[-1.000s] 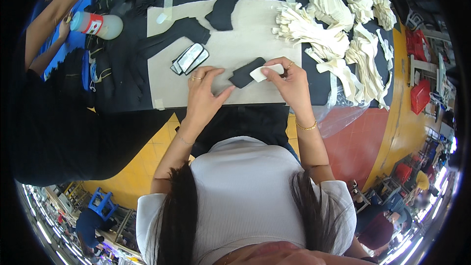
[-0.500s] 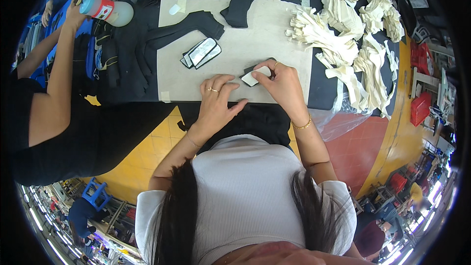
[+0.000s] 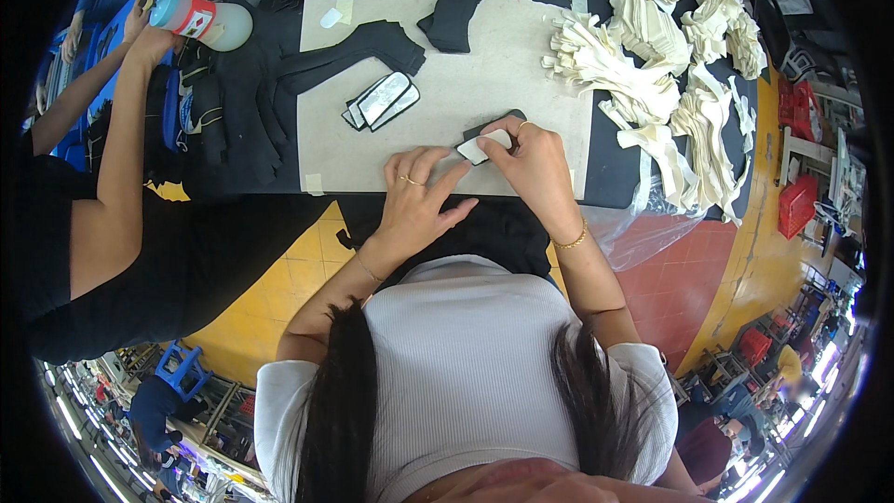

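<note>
My right hand [image 3: 534, 160] pinches a small white piece with a dark edge [image 3: 475, 148] between thumb and fingers, low over the pale board [image 3: 345, 160]. A black piece [image 3: 506, 118] shows behind it, partly covered by my fingers. Just to the left, my left hand [image 3: 414, 191] rests at the board's near edge, fingers spread and holding nothing. Its index fingertip comes close to the white piece; whether they touch I cannot tell. Farther up lies a small overlapping pile of light, black-edged patches [image 3: 386, 100], beside a black cut fabric strip [image 3: 358, 48].
Bundles of cream fabric strips [image 3: 643, 65] cover the right side, above a clear plastic bag [image 3: 643, 224]. Black fabric pieces [image 3: 242, 112] lie at left. A co-worker's arm [image 3: 121, 149] reaches in near a white bottle with a red label [image 3: 205, 20].
My left hand has shifted slightly, its index finger now nearer the white piece. My right hand keeps its pinch almost in place. The co-worker's arms have moved a little.
</note>
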A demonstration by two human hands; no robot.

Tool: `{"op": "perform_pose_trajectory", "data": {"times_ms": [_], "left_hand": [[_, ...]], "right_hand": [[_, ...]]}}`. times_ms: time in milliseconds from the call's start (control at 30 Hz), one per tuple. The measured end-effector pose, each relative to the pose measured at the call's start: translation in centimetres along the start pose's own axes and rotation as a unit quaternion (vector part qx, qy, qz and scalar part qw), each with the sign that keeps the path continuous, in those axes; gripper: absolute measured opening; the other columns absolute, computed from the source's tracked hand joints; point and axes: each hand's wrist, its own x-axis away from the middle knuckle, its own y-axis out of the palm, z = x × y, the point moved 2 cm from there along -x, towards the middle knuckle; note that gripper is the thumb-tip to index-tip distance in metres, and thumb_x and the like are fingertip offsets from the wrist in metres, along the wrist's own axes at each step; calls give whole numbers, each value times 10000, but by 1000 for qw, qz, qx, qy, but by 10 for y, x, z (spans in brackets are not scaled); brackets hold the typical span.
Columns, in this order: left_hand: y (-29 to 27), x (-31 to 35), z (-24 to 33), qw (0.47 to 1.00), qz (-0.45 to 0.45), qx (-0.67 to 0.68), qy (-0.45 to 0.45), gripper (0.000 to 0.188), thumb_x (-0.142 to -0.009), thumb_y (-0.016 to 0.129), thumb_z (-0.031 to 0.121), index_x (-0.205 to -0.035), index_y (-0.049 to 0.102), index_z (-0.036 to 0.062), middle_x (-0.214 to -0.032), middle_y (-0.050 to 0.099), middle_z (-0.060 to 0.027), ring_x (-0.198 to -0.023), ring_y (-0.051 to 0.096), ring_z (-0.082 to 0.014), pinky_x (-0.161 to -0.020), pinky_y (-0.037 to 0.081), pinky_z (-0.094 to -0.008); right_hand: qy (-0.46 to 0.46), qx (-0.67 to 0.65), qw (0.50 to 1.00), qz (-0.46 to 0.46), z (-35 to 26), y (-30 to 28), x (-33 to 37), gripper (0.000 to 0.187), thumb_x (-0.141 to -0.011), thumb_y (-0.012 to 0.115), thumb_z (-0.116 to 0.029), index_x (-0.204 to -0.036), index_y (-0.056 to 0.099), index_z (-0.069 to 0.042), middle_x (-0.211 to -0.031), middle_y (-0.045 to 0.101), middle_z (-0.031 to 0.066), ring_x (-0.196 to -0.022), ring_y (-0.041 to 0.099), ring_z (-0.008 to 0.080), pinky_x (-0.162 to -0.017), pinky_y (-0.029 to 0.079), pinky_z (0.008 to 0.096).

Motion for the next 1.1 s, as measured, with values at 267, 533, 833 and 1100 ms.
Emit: {"op": "perform_pose_trajectory", "data": {"times_ms": [267,533,833,1100], "left_hand": [[1,-3,3,999,-21,-29,-5,665,-743,847,363,-1328,613,150,-1314,462,-113,-1233,416,-312,-1032,298,-489],[2,-7,6,998,-40,-57,-9,651,-732,849,381,-1314,630,189,-1324,453,-117,-1237,393,-331,-1033,293,-508],[1,-11,7,998,-30,-56,-3,651,-705,872,352,-1293,643,191,-1322,457,-112,-1232,400,-330,-1030,300,-507],[2,-13,8,998,-9,-57,6,606,-694,878,328,-1239,667,168,-1330,461,-103,-1230,409,-322,-1023,303,-497]], "right_hand": [[-24,-1,1000,20,0,3,2,170,-824,745,-142,-910,733,4,-684,644,180,-584,633,311,-604,505,389],[-65,-8,994,84,9,-3,5,192,-820,766,-99,-978,719,-1,-816,682,139,-674,664,260,-625,519,346],[-12,-69,994,80,20,-11,-2,208,-832,752,-58,-1020,708,21,-791,692,114,-687,661,201,-649,522,312],[-18,-81,992,92,22,-5,-1,230,-851,730,-50,-1065,674,16,-817,671,121,-692,649,216,-655,519,330]]}}
